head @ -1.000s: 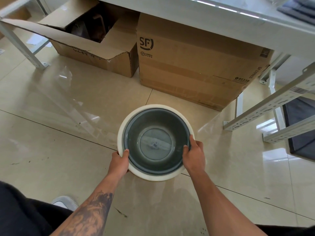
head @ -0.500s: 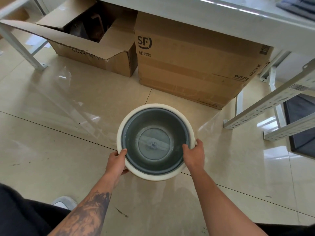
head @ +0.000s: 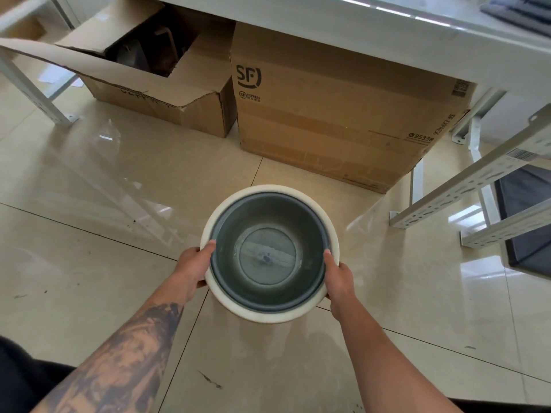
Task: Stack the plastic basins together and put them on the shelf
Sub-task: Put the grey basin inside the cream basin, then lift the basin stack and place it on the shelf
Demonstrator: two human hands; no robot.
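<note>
Your left hand [head: 190,268] is clamped on the near-left rim of the white basin [head: 262,312], thumb hooked over the lip and the other fingers tucked underneath, out of sight. Nested inside it sits the grey basin [head: 268,251], rims close together, so the stacking looks done. The pair is up off the tile floor [head: 89,263], held in front of you, level, open side up.

Across to your right hand [head: 340,283]: same story, closed on the near-right rim, thumb on top pressing near the grey lip. That's a good place to hold. The rolled rim is the stiffest part, and pinching both lips together should stop the inner one sliding or popping loose.

Expect these to be light, empty thin plastic with some flex in the walls and a smooth, slick surface. So hold at the rim, not the sides, and keep them level.

Further right stands the white metal shelf frame [head: 477,186], well apart from the basins, which I judge to be where they go. Cardboard boxes [head: 328,114] sit beyond, under the tabletop [head: 387,34].
</note>
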